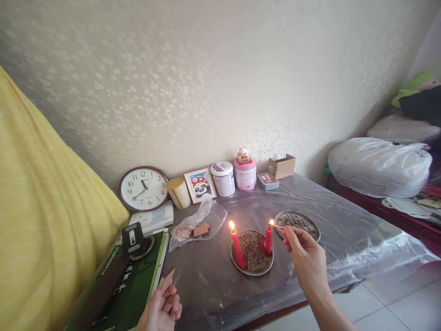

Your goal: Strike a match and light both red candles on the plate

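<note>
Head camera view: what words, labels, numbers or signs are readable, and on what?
"2", "3", "7", "8", "9", "10", "11", "12": round brown-rimmed white clock; its dial lettering is too small.
White characters: flat green book; too unclear.
Label print: gold cylindrical tin, white cylindrical tin, pink-lidded cylindrical tin; too small.
Red rectangular card box: lettering too small.
Framed panda picture: lettering too blurred.
Red wax candles: none visible.

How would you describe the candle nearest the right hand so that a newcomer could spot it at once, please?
On the plastic-covered table, find the nearer round tray. The right candle stands on its right side, its top beside a match in the right hand. Though red too, it looks shorter than the left candle.
</note>
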A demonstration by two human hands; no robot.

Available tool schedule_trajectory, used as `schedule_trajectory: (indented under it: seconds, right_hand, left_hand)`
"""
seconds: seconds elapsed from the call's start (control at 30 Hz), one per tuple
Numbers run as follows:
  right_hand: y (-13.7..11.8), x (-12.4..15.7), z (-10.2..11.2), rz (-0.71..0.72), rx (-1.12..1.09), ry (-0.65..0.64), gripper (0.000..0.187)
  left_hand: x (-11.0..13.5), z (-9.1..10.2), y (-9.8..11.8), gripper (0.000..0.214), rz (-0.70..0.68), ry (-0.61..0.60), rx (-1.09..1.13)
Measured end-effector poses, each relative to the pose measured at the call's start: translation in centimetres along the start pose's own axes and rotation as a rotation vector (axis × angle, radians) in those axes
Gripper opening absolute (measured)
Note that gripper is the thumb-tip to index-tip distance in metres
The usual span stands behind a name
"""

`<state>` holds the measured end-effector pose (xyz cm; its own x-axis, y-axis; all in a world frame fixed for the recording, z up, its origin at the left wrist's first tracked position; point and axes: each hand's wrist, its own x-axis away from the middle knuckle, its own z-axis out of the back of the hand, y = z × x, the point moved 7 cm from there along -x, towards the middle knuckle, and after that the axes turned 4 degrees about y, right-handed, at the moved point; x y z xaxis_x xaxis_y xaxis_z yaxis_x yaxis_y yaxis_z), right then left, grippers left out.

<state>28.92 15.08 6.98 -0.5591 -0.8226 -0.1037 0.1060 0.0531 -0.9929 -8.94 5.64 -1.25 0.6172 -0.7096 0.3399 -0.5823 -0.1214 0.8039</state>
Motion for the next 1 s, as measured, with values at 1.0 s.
schedule_trajectory:
  seconds: [1.0]
  right_hand:
    - [0.32,-0.10,0.03,-0.008,0.018,-0.010,0.032]
  left_hand:
    - [0.33,-0.49,0.20,0.042,-0.018,-0.008,-0.014]
